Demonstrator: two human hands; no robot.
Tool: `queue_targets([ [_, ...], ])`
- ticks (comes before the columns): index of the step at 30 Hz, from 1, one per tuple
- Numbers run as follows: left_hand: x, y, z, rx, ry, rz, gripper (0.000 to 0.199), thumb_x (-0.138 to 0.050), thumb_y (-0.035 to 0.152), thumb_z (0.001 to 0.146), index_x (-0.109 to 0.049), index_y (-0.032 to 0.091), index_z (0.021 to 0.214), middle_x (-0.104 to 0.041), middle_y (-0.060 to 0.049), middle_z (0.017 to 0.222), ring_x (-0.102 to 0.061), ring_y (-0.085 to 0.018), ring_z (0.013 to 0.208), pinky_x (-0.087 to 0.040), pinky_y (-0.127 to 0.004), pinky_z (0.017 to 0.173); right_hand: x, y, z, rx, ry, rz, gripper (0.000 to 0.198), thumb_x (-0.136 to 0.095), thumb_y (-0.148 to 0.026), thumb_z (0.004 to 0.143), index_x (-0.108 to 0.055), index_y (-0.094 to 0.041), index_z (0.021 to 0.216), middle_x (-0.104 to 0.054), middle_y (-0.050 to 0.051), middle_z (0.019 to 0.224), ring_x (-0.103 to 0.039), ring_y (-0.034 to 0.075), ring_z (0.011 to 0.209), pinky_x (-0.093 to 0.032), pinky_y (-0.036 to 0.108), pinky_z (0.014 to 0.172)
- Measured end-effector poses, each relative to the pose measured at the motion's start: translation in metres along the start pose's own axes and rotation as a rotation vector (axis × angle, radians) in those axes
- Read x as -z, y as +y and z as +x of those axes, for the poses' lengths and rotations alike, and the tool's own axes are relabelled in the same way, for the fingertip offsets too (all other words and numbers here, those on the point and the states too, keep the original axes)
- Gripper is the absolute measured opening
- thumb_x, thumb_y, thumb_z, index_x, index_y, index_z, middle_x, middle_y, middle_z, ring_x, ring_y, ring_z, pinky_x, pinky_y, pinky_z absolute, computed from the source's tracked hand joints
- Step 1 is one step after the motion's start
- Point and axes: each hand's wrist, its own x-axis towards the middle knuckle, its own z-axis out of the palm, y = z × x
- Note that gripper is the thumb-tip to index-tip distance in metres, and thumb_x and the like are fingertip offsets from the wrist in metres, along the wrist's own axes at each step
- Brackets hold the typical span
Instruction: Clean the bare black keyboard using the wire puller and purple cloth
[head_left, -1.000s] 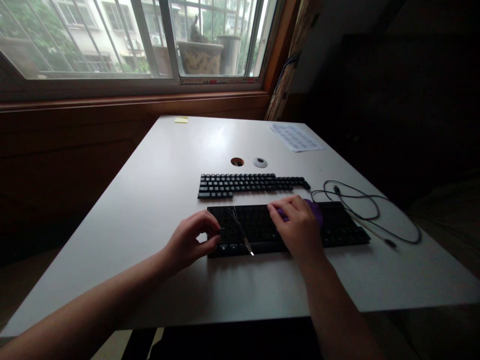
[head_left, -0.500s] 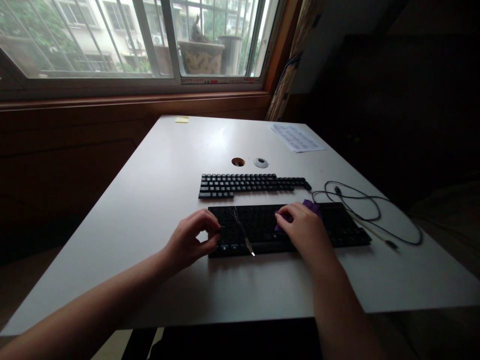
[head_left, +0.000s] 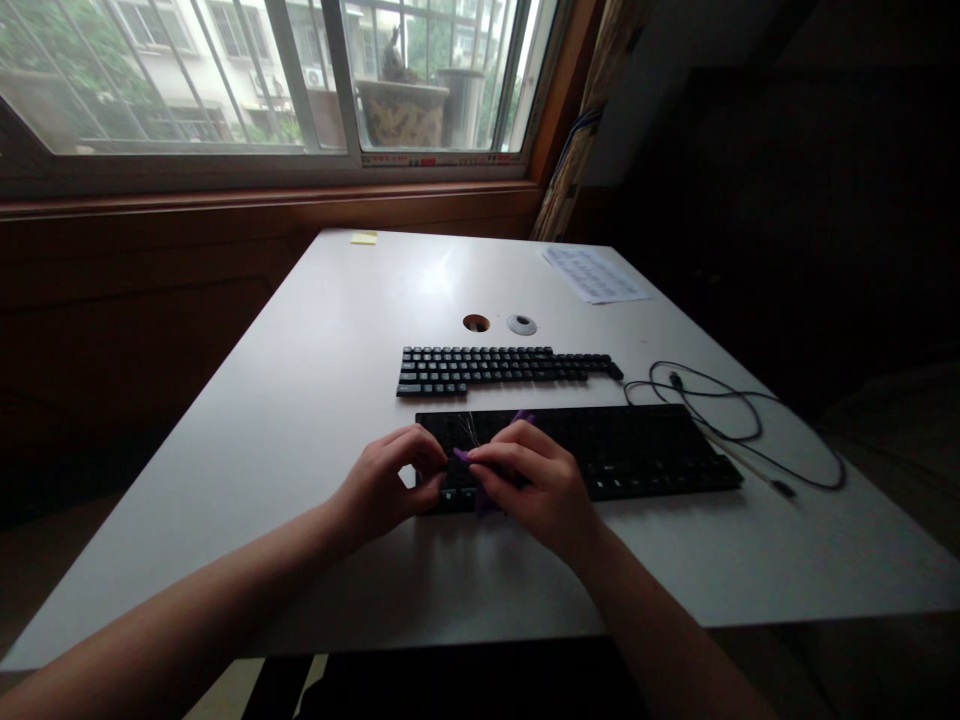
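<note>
A black keyboard base (head_left: 645,445) lies lengthwise in front of me, most of its keys off and a few left along the near edge. At its left end is my left hand (head_left: 394,475), thumb and fingers pinched together; whatever they hold is too small and dark to make out. My right hand (head_left: 536,475) grips a purple cloth (head_left: 487,500), one tip of it close to my left fingertips. Thin wire loops of a keycap puller (head_left: 468,428) show on the base, the rest of it hidden behind my right hand.
Beyond the base, loose black keycaps (head_left: 487,368) sit in rows on the white table (head_left: 300,420). A black cable (head_left: 720,395) coils at the right. Farther back are a cable hole (head_left: 476,324), its round cover (head_left: 522,325), a printed sheet (head_left: 596,275) and yellow sticky notes (head_left: 364,238).
My right hand has moved left with the purple cloth, from the middle of the keyboard base to beside my left hand, now covering most of the keycap puller. My left hand barely shifted.
</note>
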Motion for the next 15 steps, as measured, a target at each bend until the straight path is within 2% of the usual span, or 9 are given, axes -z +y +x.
queue_targets([
  [7,-0.0028,-0.0019,-0.0018,-0.010,-0.006,0.007,0.012,-0.061,0.008,0.078,-0.060,0.016,0.086,-0.061,-0.002,0.080,-0.059,-0.011,0.066,-0.049,-0.022,0.061,-0.0117,0.0026,-0.0040,0.040,-0.020,0.000,0.020,-0.064,-0.018,0.089,-0.073,-0.025,0.105,-0.063,0.003,0.086,-0.062,0.015,0.078,-0.056,0.029,0.069],
  [15,-0.0006,0.0019,-0.0024,0.092,-0.020,-0.027,0.005,-0.065,0.012,0.080,-0.062,0.015,0.083,-0.065,-0.003,0.075,-0.059,-0.011,0.064,-0.049,-0.021,0.058,-0.0100,0.0059,-0.0085,0.145,-0.117,-0.109,0.031,-0.064,-0.018,0.090,-0.067,-0.024,0.121,-0.067,0.007,0.095,-0.062,0.019,0.086,-0.055,0.035,0.076],
])
